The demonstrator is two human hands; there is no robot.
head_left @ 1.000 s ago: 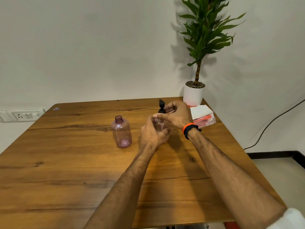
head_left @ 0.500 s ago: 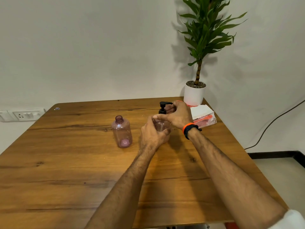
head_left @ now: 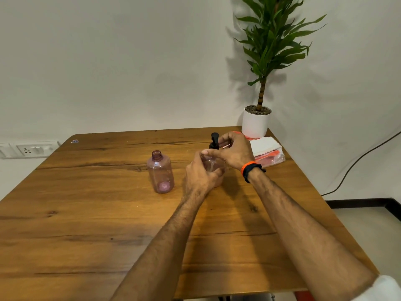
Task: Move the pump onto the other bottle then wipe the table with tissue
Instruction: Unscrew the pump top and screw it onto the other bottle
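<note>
Two clear pink bottles stand on the wooden table (head_left: pixel 86 213). The open bottle (head_left: pixel 160 174) stands alone, left of my hands, with no cap. My left hand (head_left: pixel 199 174) grips the body of the second bottle (head_left: pixel 213 165), which is mostly hidden behind it. My right hand (head_left: pixel 233 152) holds the black pump (head_left: pixel 214 141) at the collar on top of that bottle. The pump's nozzle points away from me. A stack of white tissue (head_left: pixel 264 145) lies at the table's far right, on a clear packet.
A potted plant in a white pot (head_left: pixel 255 124) stands at the far right corner, just behind the tissue. A wall socket (head_left: pixel 35 148) is at the left. A dark cable (head_left: pixel 355 161) runs down the right wall. The table's right edge is near my right arm.
The pump head has turned under my right hand: its nozzle pointed right half a second ago and now points away. Both hands stay on the same bottle.
</note>
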